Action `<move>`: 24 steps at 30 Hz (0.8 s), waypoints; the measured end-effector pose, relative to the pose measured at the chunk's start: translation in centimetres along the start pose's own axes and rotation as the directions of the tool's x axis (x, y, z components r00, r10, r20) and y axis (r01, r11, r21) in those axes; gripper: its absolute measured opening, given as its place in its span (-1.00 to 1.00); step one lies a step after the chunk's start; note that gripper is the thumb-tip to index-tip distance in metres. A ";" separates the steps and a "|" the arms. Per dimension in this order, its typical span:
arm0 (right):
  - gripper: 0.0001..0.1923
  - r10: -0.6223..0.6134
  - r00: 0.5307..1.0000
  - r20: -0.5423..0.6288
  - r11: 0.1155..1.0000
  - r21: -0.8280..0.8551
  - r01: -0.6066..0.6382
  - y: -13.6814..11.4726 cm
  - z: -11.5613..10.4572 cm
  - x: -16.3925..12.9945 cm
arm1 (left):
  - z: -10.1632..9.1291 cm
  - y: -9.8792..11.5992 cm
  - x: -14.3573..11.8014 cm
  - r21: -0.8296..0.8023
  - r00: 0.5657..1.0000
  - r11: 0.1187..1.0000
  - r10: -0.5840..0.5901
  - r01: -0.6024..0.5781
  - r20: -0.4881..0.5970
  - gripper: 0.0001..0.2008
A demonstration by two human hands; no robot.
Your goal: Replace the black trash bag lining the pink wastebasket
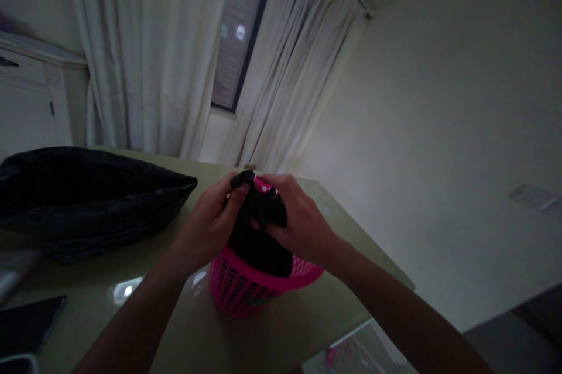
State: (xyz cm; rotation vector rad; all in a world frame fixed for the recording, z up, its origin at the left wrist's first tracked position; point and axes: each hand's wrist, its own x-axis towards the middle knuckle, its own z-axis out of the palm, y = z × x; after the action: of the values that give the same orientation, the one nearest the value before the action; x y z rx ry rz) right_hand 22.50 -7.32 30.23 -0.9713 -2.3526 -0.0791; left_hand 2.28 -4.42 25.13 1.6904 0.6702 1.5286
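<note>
A pink perforated plastic basket (246, 286) stands on the pale table (281, 333) in front of me. A black plastic bag (259, 245) sits inside it and rises above the rim. My left hand (211, 222) pinches the bag's top edge from the left, thumb and fingers closed on the plastic. My right hand (298, 222) grips the same bunched top from the right, over the basket's far rim. Both hands meet above the basket.
A large black bag (88, 198) lies across the table's left side. A dark phone (26, 321) rests at the near left edge. White curtains (162, 52) and a dark window (241, 28) stand behind the table; a bare wall is to the right.
</note>
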 end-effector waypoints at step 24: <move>-0.78 -0.072 0.970 0.233 0.988 0.152 0.037 0.3 -4.3 -6.9 | -6.2 -4.6 2.8 0.465 0.943 0.836 -0.166 0.290 -0.290 -0.61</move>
State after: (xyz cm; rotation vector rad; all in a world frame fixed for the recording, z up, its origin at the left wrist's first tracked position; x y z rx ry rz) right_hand 28.69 -12.56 30.03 -0.8854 -2.5613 0.1976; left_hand -2.90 1.64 23.10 1.7160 1.4559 1.4725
